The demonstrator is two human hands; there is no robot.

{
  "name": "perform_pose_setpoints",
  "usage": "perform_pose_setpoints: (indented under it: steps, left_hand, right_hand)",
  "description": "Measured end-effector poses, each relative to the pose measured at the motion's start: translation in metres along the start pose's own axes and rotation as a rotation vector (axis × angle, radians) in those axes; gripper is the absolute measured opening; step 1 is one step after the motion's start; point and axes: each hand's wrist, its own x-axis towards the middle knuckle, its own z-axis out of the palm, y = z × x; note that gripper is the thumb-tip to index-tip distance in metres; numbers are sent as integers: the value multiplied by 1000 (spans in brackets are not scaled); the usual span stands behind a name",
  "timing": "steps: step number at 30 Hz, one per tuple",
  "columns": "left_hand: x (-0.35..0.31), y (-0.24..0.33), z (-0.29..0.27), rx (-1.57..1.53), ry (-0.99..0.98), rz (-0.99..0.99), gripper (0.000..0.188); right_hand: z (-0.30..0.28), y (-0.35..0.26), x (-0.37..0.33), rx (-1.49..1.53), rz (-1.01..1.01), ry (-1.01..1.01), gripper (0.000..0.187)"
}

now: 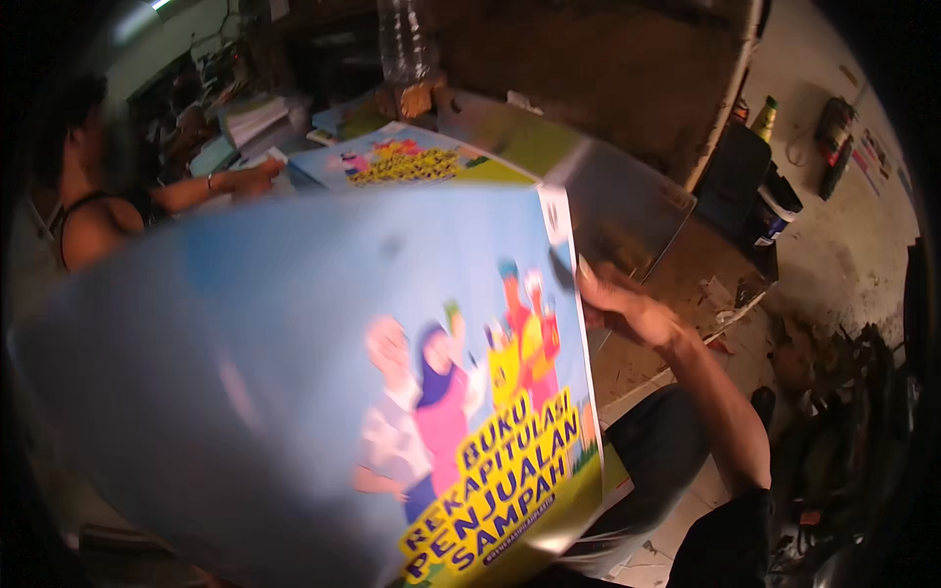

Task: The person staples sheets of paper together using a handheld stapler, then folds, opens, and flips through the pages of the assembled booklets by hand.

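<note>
A large glossy printed cover sheet [284, 294], blue with cartoon figures and yellow lettering, fills the front and bends away at its left side. My right hand [632, 306] is at the sheet's right edge, thumb near the front face and fingers partly hidden behind the edge; it appears closed on it. A dark patch lies on the sheet beside the thumb, too blurred to name. My left hand does not show; the sheet covers that side. Behind it, a similar printed sheet [402, 162] lies on the work table.
At the left another person [93, 220] reaches an arm toward the table. A shiny flat panel [627, 196] lies beyond the sheet. A clear plastic bottle [405, 44] stands at the back, near stacked papers [257, 120]. A dark bucket [779, 206] is at the right, with dark clutter [853, 421] nearer.
</note>
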Motion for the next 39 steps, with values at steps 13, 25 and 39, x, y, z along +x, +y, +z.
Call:
perform_pose_setpoints:
  steps: [13, 25, 39]
  left_hand:
    - [72, 4, 193, 408, -696, -91, 93]
    - [7, 94, 184, -480, -506, -314, 75]
    - [109, -17, 178, -497, -133, 98, 38]
  right_hand:
    - [42, -28, -15, 248, -331, -45, 40]
    - [52, -33, -16, 216, -347, 21, 36]
    - [-1, -30, -25, 158, -421, 645, 51]
